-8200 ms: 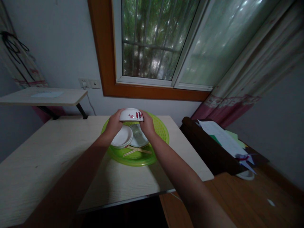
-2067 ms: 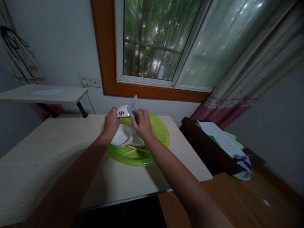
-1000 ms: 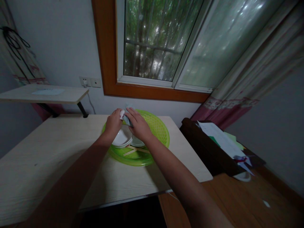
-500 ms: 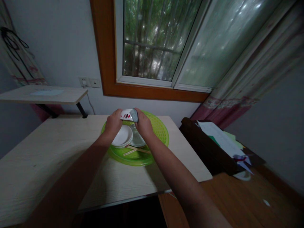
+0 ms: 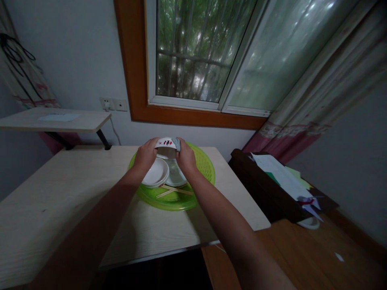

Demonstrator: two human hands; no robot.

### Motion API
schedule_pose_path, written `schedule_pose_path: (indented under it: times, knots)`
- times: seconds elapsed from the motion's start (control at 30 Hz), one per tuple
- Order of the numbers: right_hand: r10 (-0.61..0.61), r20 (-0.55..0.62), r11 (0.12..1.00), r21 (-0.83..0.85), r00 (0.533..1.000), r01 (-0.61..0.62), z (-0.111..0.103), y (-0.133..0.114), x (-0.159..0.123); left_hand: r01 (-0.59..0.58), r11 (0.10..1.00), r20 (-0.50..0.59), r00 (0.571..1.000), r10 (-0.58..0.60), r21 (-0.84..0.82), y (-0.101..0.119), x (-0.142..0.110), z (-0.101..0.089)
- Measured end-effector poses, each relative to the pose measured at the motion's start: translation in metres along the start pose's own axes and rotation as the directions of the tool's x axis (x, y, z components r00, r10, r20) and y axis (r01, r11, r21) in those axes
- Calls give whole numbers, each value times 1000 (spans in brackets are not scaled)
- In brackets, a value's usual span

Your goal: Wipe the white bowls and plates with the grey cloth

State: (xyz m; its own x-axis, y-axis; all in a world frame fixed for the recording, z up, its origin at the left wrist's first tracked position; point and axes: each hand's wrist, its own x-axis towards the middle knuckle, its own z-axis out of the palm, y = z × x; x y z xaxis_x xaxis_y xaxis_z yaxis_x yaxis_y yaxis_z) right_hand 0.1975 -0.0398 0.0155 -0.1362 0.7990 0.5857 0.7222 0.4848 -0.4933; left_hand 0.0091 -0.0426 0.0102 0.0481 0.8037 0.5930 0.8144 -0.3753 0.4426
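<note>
Above a green plastic basket tray (image 5: 203, 159), a white bowl (image 5: 163, 143) with a red and black pattern is held tilted, its opening turned partly toward me. My left hand (image 5: 146, 155) grips the bowl's left side. On its right side, my right hand (image 5: 185, 158) presses a grey cloth (image 5: 176, 143) against the bowl. Below, within the tray, white bowls (image 5: 155, 172) sit stacked at the left. A greenish-white dish (image 5: 175, 174) lies beside them, partly hidden by my right hand. Several wooden chopsticks (image 5: 177, 190) lie crossed at the tray's front.
The tray stands on a pale wooden table (image 5: 69, 193) near its right end. A raised shelf (image 5: 54, 119) on black legs is at the back left. Beyond the table's right edge, a dark brown piece of furniture (image 5: 260, 185) carries papers (image 5: 278, 177). A window is behind.
The bowl has tipped, so its inside now shows below the patterned wall. Both hands have shifted slightly right with it, and the cloth stays at its right side.
</note>
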Motion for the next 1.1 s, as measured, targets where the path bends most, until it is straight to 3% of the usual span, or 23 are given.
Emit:
schedule_pose_path:
  times: [0.27, 0.4, 0.6, 0.9, 1.1]
  knots:
    - [61, -150, 989, 140, 987, -40, -2, 5, 1, -26, 994, -28, 999, 23, -108, -4, 4, 6]
    - [67, -214, 973, 232, 975, -16, 0, 12, 2, 19, 990, 66, 998, -10, -139, -4, 3, 7]
    - [34, -172, 965, 261, 985, 12, 8, 18, 3, 104, 969, 77, 993, -89, -225, -3, 1, 4]
    - [-174, -112, 982, 55, 978, 181, 0, 9, -2, 24, 991, -2, 1000, -25, -132, -1, -3, -3]
    - [-260, 9, 964, -55, 965, 260, -3, -6, -4, 4, 1000, 13, 1000, -4, -27, 4, -5, -6]
